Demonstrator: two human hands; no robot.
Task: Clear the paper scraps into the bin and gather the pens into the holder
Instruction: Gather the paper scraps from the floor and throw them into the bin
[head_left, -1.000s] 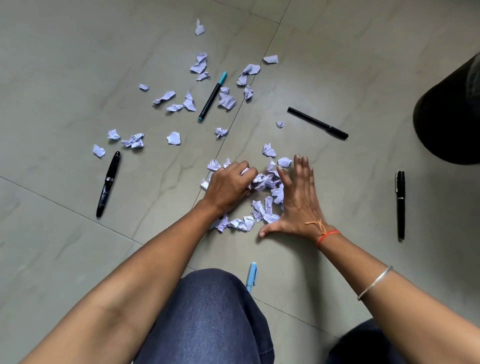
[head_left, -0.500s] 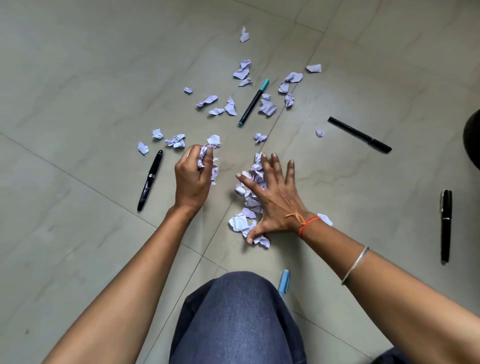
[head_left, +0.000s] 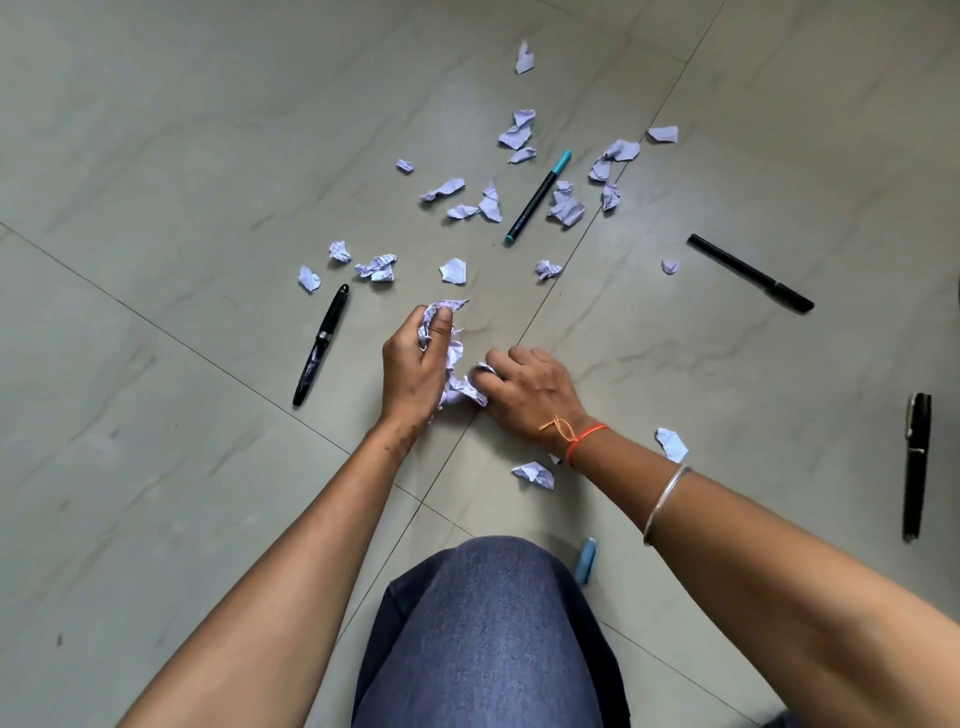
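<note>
Floor (head_left: 156, 156): pale grey-green tiles with dark grout lines, carrying everything listed here.

Left hand (head_left: 415, 369): fingers curling tight around a wad of crumpled paper (head_left: 451, 358), thumb pressing on its upper end; the wad is showing above and to the right of the fist.

Right hand (head_left: 530, 395): knuckles up, fingers bending down onto the lower part of the same wad; whether it is gripping or only pressing cannot be told. The two hands are sitting close together, meeting at the paper. An orange thread (head_left: 584, 439) is circling the right wrist and a silver bangle (head_left: 665, 501) is lying further up the forearm.

Loose scraps (head_left: 517, 135): lying scattered beyond the hands, mostly around the teal-tipped pen. One scrap (head_left: 535, 474) is lying just under the right wrist, another (head_left: 671, 444) just right of the forearm.

Pens, all lying flat on the floor:
- teal-tipped pen (head_left: 537, 197), among the far scraps;
- black fountain pen (head_left: 321, 345), left of the left hand;
- slim black pen (head_left: 750, 273), far right;
- capped black pen (head_left: 915, 465), at the right edge;
- light blue pen (head_left: 586, 561), partly hiding beside the knee (head_left: 483, 623) in blue denim.
</note>
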